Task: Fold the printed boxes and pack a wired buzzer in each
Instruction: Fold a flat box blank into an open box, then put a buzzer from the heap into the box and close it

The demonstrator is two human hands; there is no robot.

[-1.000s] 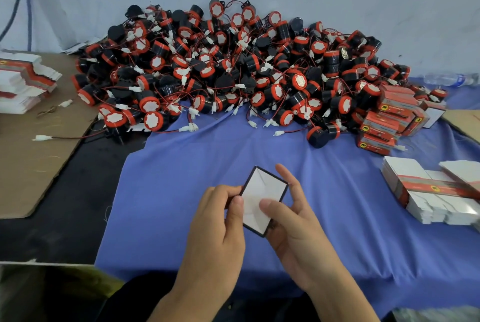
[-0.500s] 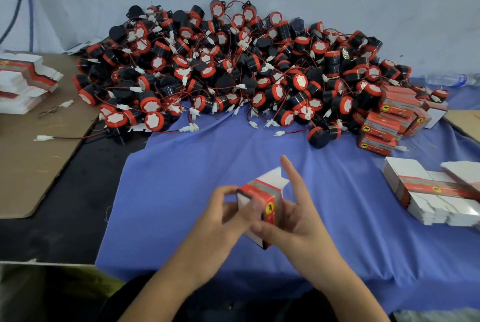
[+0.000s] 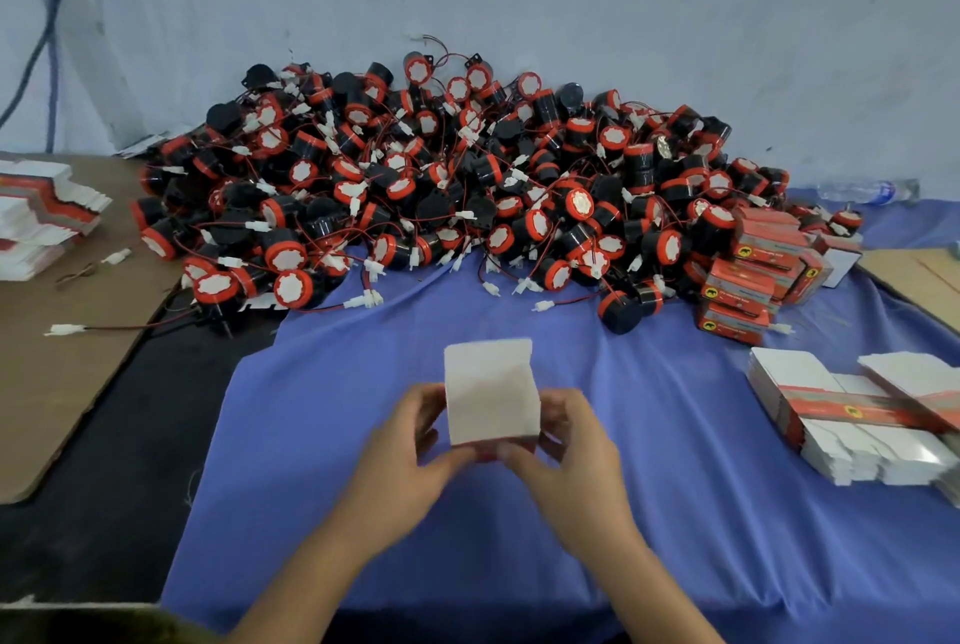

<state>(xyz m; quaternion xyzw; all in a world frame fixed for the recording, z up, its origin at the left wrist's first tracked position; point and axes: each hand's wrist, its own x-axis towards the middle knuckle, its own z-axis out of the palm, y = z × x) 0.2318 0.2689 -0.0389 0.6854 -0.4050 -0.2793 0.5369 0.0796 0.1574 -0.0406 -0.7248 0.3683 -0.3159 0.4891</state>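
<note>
Light: dim, flat, bluish.
Shadows: soft, faint.
Blur: left hand [image 3: 410, 461], right hand [image 3: 576, 456], box [image 3: 491, 391] motion-smeared.
Edges: wide-angle curvature; bottom-left corner dark.

Blue cloth [image 3: 363, 383], cardboard sheet [image 3: 62, 383], water bottle [image 3: 865, 190]

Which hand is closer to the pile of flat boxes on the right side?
Right. The right hand grips the white box on the side toward the flat boxes; the left hand grips its far side.

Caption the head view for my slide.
Left hand and right hand hold a part-folded box over the blue cloth, buzzer heap behind.
</note>
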